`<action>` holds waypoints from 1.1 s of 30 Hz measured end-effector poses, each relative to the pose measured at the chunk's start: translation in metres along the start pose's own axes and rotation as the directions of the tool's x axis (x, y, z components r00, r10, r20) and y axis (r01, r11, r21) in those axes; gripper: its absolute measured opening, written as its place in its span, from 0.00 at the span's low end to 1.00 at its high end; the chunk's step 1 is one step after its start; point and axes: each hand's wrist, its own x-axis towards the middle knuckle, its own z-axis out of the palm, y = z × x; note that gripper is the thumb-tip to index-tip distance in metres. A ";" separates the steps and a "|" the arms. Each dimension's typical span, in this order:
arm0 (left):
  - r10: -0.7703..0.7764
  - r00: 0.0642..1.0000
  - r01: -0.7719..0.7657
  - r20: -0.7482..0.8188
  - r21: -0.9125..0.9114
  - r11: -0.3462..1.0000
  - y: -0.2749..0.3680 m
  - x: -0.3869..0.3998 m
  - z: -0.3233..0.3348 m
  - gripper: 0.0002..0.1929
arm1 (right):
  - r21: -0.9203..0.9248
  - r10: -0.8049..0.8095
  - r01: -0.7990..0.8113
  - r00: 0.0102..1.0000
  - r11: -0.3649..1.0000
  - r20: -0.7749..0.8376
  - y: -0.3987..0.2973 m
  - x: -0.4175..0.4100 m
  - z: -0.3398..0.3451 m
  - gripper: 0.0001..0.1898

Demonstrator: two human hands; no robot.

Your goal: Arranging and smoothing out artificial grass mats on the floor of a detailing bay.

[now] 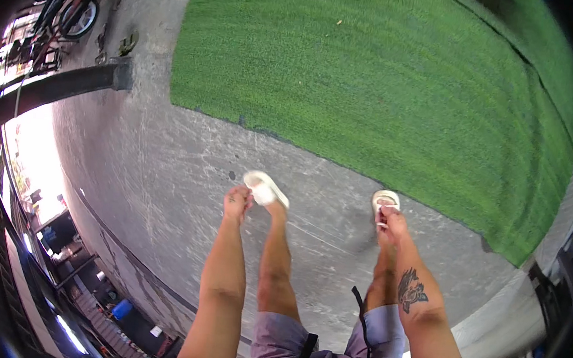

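Note:
My left hand (238, 201) is held out in front of me with its fingers curled in. In the picture it partly overlaps the edge of a white slide sandal (264, 191) on my left foot, but seems to be above it. My right hand (391, 221) is also curled, in line with the white slide sandal (386, 196) on my right foot. A thin white bit shows under its fingers; whether that is a held thing or the sandal's strap is unclear. Blur hides whether anything small sits in either hand.
I stand on a scuffed concrete floor (186, 171). Beyond my feet lies green artificial turf (354, 83). A dark metal beam (72, 81) and a wheeled vehicle's wheel (79, 17) are at upper left. Shelving with a blue object (122, 309) stands at lower left.

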 end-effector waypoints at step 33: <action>-0.055 0.974 0.130 0.221 -0.339 0.932 0.104 0.405 -0.029 0.08 | 0.837 0.340 0.160 0.861 0.523 -0.377 -0.001 0.232 0.195 0.17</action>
